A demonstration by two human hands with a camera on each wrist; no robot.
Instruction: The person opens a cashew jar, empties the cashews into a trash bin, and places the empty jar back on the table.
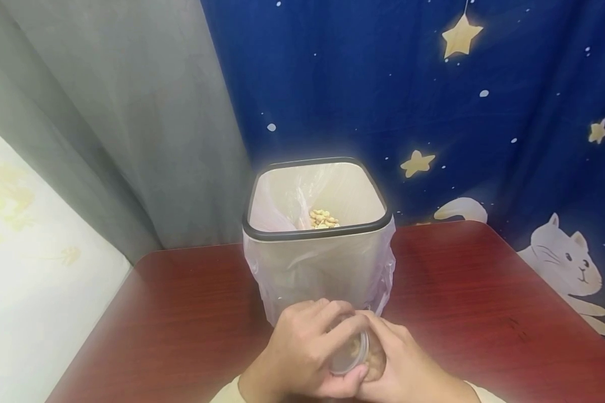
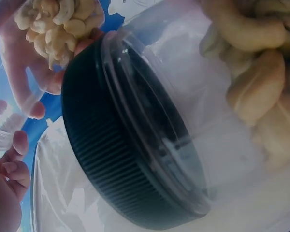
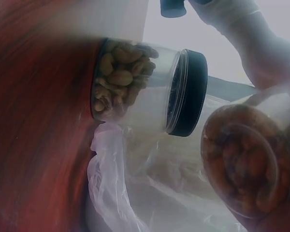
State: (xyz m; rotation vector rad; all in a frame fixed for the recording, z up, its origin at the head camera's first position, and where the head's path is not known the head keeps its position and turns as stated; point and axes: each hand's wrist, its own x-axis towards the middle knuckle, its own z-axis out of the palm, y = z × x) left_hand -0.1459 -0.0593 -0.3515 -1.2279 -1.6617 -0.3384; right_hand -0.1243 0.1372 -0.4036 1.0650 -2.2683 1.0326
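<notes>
Both hands are together in front of the bin, around a clear jar of nuts [image 1: 376, 361]. My right hand [image 1: 408, 355] grips the jar's body. The left hand [image 1: 299, 347] curls over its other end, where a pale round rim shows between the fingers; whether a lid is on it I cannot tell. In the right wrist view the held jar's rounded base [image 3: 244, 162] shows nuts pressed inside. A second clear jar [image 3: 154, 94], part filled with cashews and closed by a black ribbed lid [image 2: 121, 140], stands on the table beside the bin; the hands hide it in the head view.
A pale bin [image 1: 317, 268] with a dark rim and a thin plastic liner [image 1: 387, 263] stands on the red-brown table [image 1: 459, 291]. Loose nuts [image 1: 324, 219] lie inside it. Behind hang a grey curtain [image 1: 131, 112] and a blue starry curtain [image 1: 343, 84].
</notes>
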